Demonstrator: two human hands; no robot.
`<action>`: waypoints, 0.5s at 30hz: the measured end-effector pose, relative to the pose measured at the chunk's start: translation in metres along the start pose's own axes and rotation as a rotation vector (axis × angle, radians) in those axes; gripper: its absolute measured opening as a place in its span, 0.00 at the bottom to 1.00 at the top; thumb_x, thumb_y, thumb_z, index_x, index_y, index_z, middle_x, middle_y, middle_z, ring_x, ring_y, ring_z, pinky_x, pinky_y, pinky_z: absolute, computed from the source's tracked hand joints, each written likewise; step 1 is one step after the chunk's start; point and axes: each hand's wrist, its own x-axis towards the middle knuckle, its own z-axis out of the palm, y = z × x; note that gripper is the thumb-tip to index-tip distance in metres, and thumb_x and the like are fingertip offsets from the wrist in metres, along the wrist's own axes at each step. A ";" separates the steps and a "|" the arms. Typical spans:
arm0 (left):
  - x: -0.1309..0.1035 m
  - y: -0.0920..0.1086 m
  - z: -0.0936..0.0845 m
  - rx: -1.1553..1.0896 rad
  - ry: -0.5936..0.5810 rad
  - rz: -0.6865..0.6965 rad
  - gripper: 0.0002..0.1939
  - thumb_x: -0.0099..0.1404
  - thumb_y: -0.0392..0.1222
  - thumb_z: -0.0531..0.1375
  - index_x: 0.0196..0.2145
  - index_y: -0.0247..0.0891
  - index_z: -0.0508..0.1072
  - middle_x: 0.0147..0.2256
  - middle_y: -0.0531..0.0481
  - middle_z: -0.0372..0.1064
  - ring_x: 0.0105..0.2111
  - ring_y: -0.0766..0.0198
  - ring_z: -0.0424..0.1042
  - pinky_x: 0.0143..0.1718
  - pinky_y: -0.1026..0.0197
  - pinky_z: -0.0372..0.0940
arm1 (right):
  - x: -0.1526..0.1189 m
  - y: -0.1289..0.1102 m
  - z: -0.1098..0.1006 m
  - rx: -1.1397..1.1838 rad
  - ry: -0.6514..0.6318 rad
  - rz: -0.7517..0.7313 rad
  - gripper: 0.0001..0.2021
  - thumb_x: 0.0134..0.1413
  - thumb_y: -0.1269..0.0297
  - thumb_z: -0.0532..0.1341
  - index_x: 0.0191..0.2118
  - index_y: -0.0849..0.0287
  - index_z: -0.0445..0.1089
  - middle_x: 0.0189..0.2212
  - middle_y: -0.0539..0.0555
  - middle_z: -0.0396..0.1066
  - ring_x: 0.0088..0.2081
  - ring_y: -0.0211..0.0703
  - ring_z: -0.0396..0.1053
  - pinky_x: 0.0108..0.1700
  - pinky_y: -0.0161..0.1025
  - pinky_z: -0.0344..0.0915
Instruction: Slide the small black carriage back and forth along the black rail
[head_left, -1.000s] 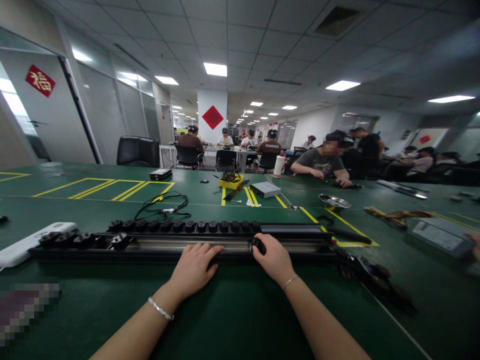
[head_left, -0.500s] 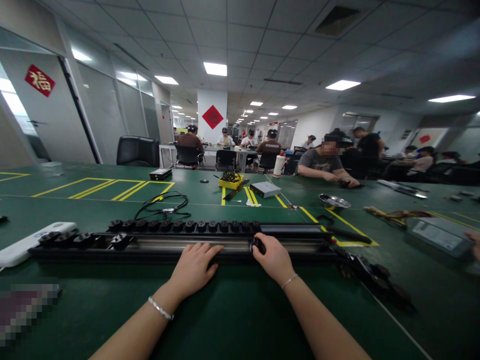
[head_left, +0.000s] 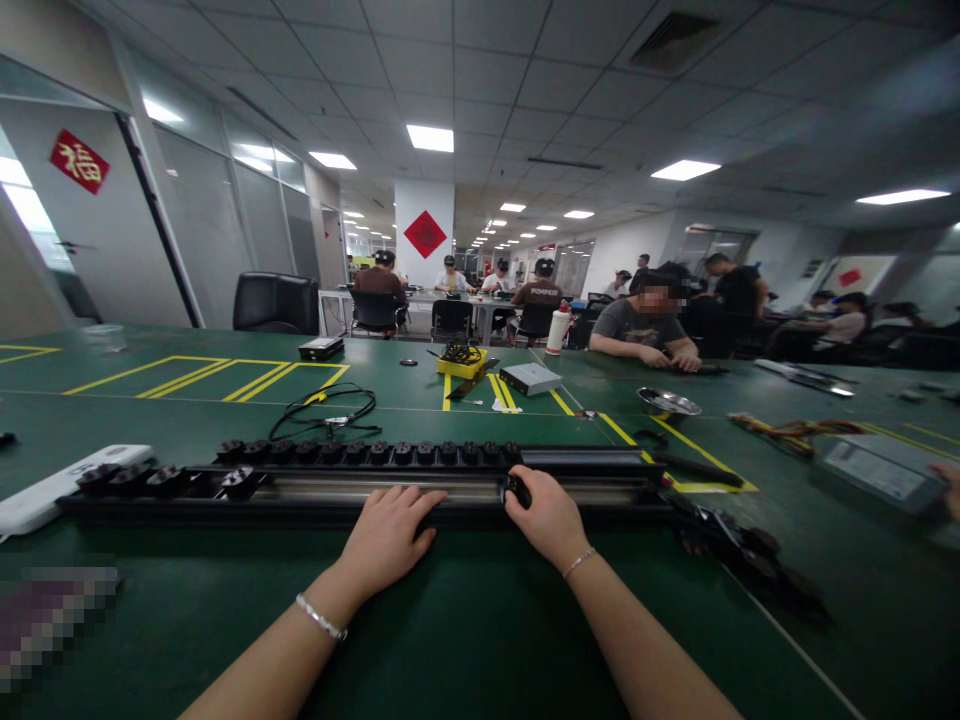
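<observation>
A long black rail (head_left: 315, 512) with a shiny metal inside lies across the green table before me. My left hand (head_left: 390, 535) rests on its front edge, fingers stretched out and holding nothing. Farther right, my right hand (head_left: 551, 518) pinches a small black socket module (head_left: 517, 489) at the rail's channel; the fingers hide part of it. At the rail's left end sit several similar round black modules (head_left: 169, 480). Directly behind lies a second black rail (head_left: 592, 457) bearing a row of modules (head_left: 403, 453).
Loose black modules (head_left: 757, 560) lie off the rail's right end. A white power strip (head_left: 75, 485) is at left. Behind the rails are a black cable (head_left: 367, 400), a grey box (head_left: 530, 378), a metal bowl (head_left: 667, 402) and a power supply (head_left: 877, 468). A co-worker (head_left: 645, 330) sits opposite.
My hands, the rails and the held module look the same. Across the table, the co-worker's hands have shifted slightly left.
</observation>
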 end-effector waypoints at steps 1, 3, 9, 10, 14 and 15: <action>0.000 0.000 0.000 0.001 0.001 0.000 0.23 0.61 0.46 0.53 0.55 0.53 0.59 0.44 0.51 0.67 0.45 0.57 0.62 0.43 0.55 0.52 | 0.000 0.000 0.000 0.000 0.000 0.002 0.16 0.51 0.62 0.55 0.46 0.57 0.67 0.42 0.55 0.70 0.46 0.44 0.65 0.48 0.38 0.60; 0.000 0.000 0.000 0.003 0.001 -0.004 0.23 0.61 0.46 0.53 0.55 0.53 0.60 0.44 0.51 0.67 0.45 0.57 0.62 0.43 0.55 0.52 | 0.000 0.000 0.000 0.000 0.000 0.008 0.16 0.51 0.62 0.55 0.46 0.57 0.67 0.42 0.55 0.70 0.46 0.44 0.65 0.48 0.38 0.60; 0.000 0.001 -0.001 0.001 -0.018 -0.013 0.23 0.61 0.46 0.52 0.55 0.52 0.59 0.44 0.50 0.67 0.45 0.57 0.62 0.44 0.55 0.52 | 0.000 -0.002 -0.001 -0.022 -0.004 0.020 0.15 0.50 0.62 0.55 0.45 0.55 0.67 0.42 0.54 0.70 0.45 0.44 0.66 0.46 0.38 0.60; 0.000 0.001 -0.001 0.000 -0.019 -0.014 0.24 0.61 0.46 0.52 0.56 0.52 0.59 0.45 0.50 0.67 0.45 0.57 0.62 0.44 0.55 0.52 | 0.000 -0.002 -0.001 -0.026 -0.008 0.024 0.15 0.50 0.62 0.55 0.45 0.55 0.66 0.41 0.54 0.70 0.44 0.44 0.66 0.46 0.38 0.60; 0.000 0.001 -0.001 -0.006 -0.011 -0.013 0.23 0.61 0.46 0.52 0.55 0.52 0.60 0.44 0.50 0.67 0.45 0.57 0.62 0.44 0.55 0.52 | 0.000 -0.001 -0.001 -0.030 -0.009 0.030 0.15 0.51 0.62 0.55 0.46 0.55 0.66 0.42 0.54 0.70 0.44 0.44 0.66 0.45 0.38 0.61; 0.000 0.001 -0.001 -0.004 -0.013 -0.015 0.23 0.61 0.46 0.52 0.55 0.52 0.60 0.44 0.50 0.67 0.45 0.57 0.62 0.44 0.55 0.52 | 0.000 -0.001 0.000 -0.031 -0.008 0.030 0.15 0.50 0.62 0.55 0.46 0.54 0.66 0.42 0.54 0.70 0.44 0.44 0.66 0.44 0.37 0.61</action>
